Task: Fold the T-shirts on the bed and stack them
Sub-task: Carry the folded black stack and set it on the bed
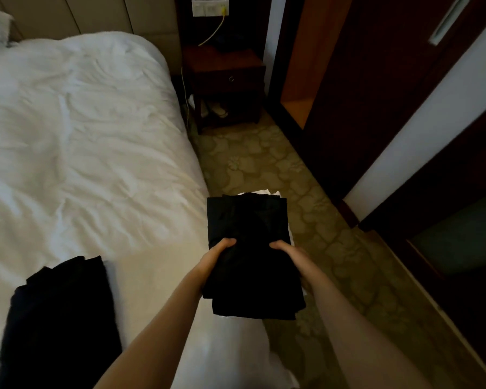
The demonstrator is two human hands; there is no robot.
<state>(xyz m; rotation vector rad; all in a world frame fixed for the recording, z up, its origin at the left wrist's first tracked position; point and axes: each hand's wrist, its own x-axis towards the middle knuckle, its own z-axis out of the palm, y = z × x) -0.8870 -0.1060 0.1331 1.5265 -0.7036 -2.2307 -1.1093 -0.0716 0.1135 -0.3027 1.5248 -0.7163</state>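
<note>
A stack of folded black T-shirts (250, 228), with white fabric showing beneath its far and right edges, is held in the air over the bed's right edge and the carpet. My left hand (216, 256) grips its left side with the thumb on top. My right hand (292, 256) grips the right side the same way. A second black garment (59, 310), folded and slightly rumpled, lies on the bed at the lower left, apart from both hands.
The bed (76, 130) with a wrinkled white cover fills the left. A dark wooden nightstand (225, 80) stands beyond it, a yellow cable (213, 32) hanging from the wall socket. Patterned carpet (278, 169) runs alongside dark wardrobe doors (376, 94) on the right.
</note>
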